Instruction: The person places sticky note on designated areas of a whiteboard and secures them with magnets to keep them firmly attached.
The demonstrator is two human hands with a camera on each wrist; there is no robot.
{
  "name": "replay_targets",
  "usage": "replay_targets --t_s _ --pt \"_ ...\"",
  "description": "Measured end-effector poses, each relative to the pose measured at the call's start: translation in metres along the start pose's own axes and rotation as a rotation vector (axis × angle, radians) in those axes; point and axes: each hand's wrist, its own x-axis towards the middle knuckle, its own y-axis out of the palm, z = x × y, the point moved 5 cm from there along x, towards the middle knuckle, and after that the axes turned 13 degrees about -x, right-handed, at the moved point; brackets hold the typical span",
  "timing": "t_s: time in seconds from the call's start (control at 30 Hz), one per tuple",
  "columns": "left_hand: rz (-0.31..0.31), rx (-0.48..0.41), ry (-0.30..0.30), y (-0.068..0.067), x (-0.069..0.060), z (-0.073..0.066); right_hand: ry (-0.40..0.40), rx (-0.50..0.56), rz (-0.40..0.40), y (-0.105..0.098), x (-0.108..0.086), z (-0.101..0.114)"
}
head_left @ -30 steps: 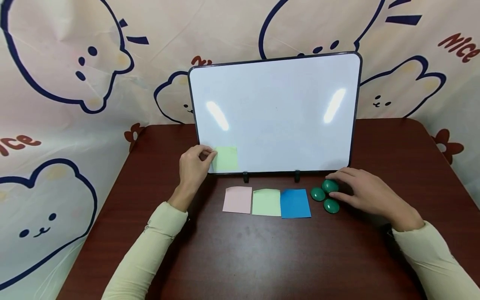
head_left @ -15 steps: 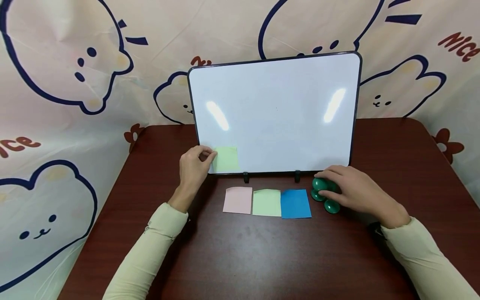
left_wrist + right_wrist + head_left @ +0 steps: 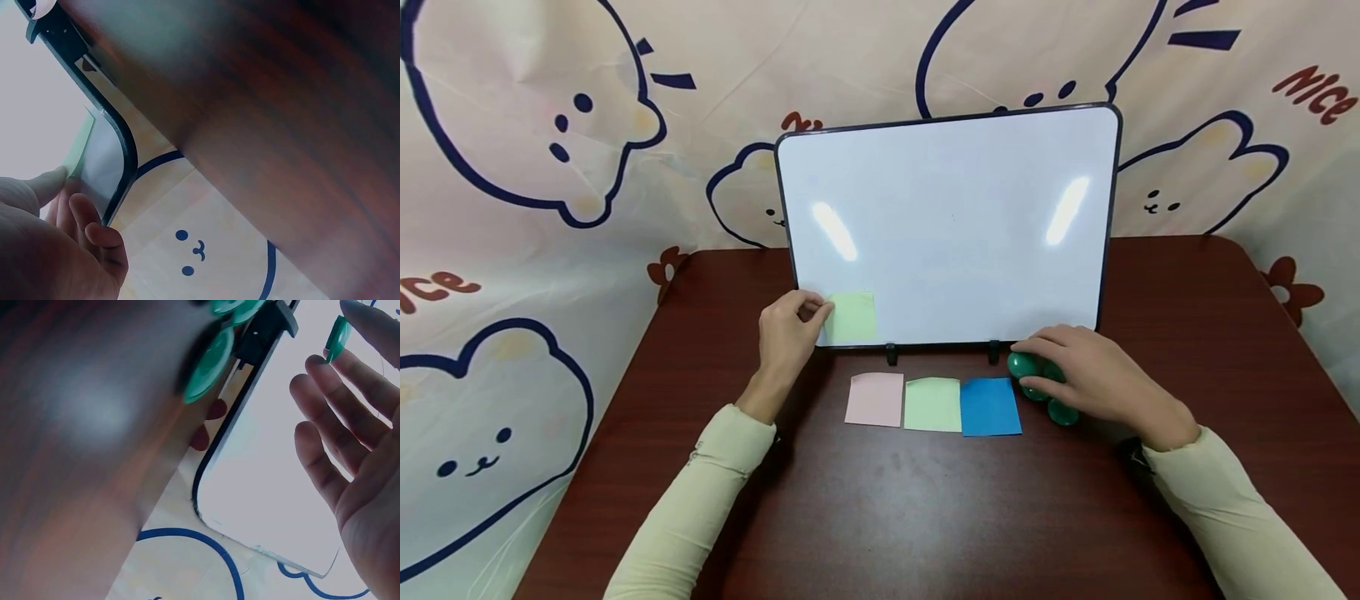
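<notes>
In the head view, my left hand [image 3: 784,337] pinches the left edge of a light green sticky note [image 3: 853,317]. The note lies against the lower left corner of the whiteboard [image 3: 955,225]. From the left wrist, thumb and fingertips close on the note's edge [image 3: 80,147]. My right hand [image 3: 1093,375] holds a round green magnet [image 3: 1021,365] between thumb and index finger, off the table. The right wrist view has this magnet [image 3: 338,339] edge-on, the other fingers spread loosely. Other green magnets [image 3: 1063,412] lie beneath that hand, partly covered by it.
On the brown table [image 3: 910,517], a pink sticky note [image 3: 875,400], another green sticky note [image 3: 932,406] and a blue sticky note [image 3: 991,407] lie in a row. Two black feet, one a left clip [image 3: 892,355], support the whiteboard. A printed curtain [image 3: 587,275] hangs behind.
My right hand has lifted one green magnet from the group and carried it left, near the whiteboard's lower edge. The left hand stays on the green note.
</notes>
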Motion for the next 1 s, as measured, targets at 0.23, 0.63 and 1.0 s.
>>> replay_targets --t_s 0.23,0.63,1.0 --pt "-0.004 0.002 -0.018 -0.002 -0.001 0.003 -0.044 0.002 -0.019 -0.004 0.012 0.011" --pt "-0.002 -0.009 0.007 -0.002 -0.003 0.003 -0.059 0.001 -0.032 -0.004 0.02 0.023" --pt "-0.007 0.011 0.013 -0.002 0.001 0.003 -0.085 -0.008 -0.053 -0.01 0.031 0.032"
